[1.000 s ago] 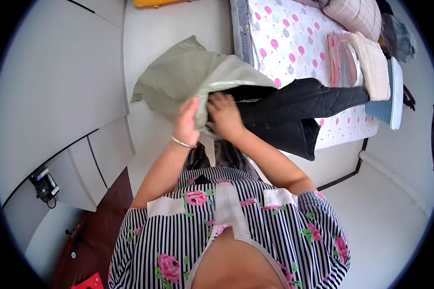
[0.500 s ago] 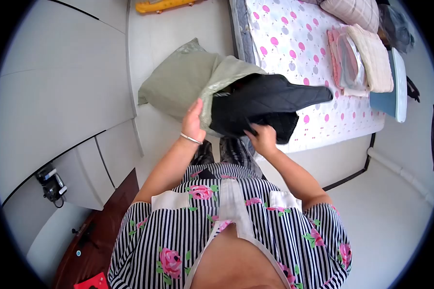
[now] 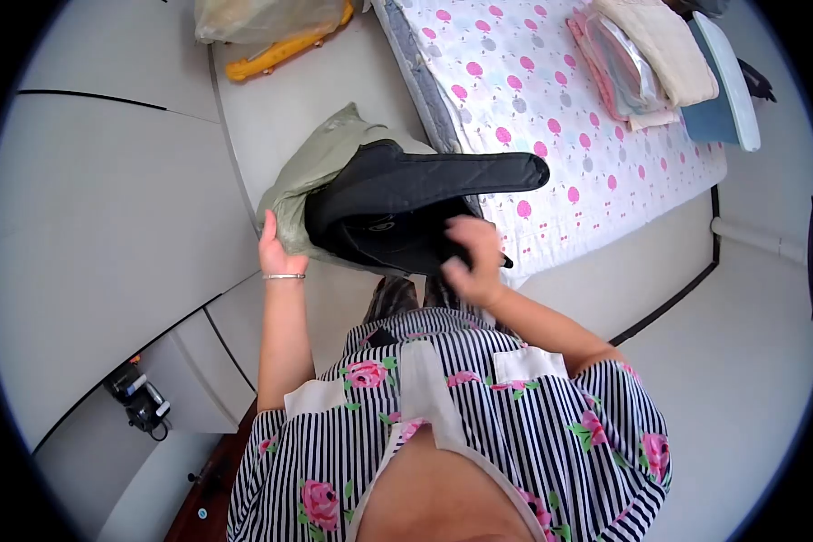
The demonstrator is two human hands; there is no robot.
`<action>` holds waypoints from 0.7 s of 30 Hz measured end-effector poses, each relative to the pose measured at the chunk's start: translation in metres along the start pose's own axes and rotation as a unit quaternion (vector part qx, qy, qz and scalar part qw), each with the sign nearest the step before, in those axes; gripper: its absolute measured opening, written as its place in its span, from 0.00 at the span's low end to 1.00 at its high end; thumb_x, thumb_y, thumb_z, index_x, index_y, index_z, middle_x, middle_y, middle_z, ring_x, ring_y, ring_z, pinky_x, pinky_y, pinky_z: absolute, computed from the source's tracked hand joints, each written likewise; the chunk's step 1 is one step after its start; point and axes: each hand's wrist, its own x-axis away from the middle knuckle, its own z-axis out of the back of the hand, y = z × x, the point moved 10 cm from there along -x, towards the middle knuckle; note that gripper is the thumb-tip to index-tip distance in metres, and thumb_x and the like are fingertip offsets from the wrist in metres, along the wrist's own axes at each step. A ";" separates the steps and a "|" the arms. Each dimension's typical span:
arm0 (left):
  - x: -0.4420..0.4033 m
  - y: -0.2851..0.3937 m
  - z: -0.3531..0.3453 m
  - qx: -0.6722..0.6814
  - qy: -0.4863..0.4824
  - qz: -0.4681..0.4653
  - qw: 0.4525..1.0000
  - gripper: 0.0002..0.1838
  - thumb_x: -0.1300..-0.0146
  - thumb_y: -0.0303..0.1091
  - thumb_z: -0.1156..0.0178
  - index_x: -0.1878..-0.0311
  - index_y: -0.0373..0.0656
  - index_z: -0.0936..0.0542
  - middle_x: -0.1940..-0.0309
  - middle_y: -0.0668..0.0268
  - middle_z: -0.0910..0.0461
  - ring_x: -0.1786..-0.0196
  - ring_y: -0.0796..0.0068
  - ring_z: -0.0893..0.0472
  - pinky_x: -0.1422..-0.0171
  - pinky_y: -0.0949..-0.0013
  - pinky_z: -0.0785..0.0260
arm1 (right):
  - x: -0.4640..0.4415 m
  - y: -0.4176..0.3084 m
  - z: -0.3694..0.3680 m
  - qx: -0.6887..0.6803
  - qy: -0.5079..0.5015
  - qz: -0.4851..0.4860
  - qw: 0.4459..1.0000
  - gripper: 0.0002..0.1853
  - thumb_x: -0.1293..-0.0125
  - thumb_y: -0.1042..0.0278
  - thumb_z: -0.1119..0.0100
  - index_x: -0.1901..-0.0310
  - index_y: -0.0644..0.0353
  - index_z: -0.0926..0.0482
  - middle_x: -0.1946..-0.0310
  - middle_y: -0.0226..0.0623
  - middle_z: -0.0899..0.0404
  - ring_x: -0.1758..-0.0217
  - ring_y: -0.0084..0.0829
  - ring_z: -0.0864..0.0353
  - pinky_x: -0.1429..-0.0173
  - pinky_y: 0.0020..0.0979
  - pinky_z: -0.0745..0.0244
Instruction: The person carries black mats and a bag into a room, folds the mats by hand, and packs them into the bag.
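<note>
A pale green woven sack (image 3: 312, 158) lies on its side between the cabinet and the bed. Out of its mouth sticks a black padded thing (image 3: 425, 176) with a long rounded flap and a dark hollow; its exact kind I cannot make out. My left hand (image 3: 282, 255) grips the sack's rim, thumb on the near side and the other fingers hidden. Slightly smeared by motion, my right hand (image 3: 477, 262) is in front of the black thing's hollow, its thumb and fingers apart with nothing visible between them.
To the right is a bed (image 3: 596, 194) with a dotted sheet, bearing folded bedding (image 3: 659, 54) and a blue-white bin or board (image 3: 727, 90). A yellow plastic object (image 3: 285, 56) lies on the floor beyond the sack. White cabinets (image 3: 126, 208) stand along the left.
The sack's rim has moved left with my left hand, and more of the black thing shows. My right hand has let go of the black thing's lower edge. The view has shifted.
</note>
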 end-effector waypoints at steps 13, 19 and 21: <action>-0.030 0.074 0.018 -0.011 0.124 -0.053 0.991 0.24 0.28 0.43 0.60 0.38 0.35 0.32 0.37 0.53 0.31 0.34 0.54 0.34 0.27 0.52 0.48 | 0.277 0.312 -0.207 -0.454 0.150 -0.698 0.533 0.36 0.38 0.36 0.50 0.35 0.52 0.36 0.47 0.27 0.30 0.55 0.25 0.29 0.47 0.38 0.36; -0.075 0.140 -0.005 -0.060 0.165 -0.098 0.980 0.25 0.27 0.43 0.61 0.35 0.37 0.34 0.34 0.56 0.35 0.31 0.55 0.38 0.26 0.52 0.51 | 0.170 0.316 -0.194 -0.314 0.183 -0.546 0.755 0.25 0.39 0.52 0.41 0.47 0.62 0.26 0.48 0.39 0.23 0.51 0.33 0.22 0.47 0.31 0.29; -0.074 0.151 -0.008 -0.073 0.178 -0.113 0.975 0.24 0.27 0.42 0.62 0.35 0.37 0.34 0.34 0.56 0.35 0.30 0.55 0.39 0.26 0.52 0.51 | 0.166 0.283 -0.187 -0.372 0.264 -0.604 0.653 0.23 0.40 0.55 0.40 0.48 0.63 0.25 0.49 0.42 0.23 0.49 0.36 0.22 0.42 0.32 0.31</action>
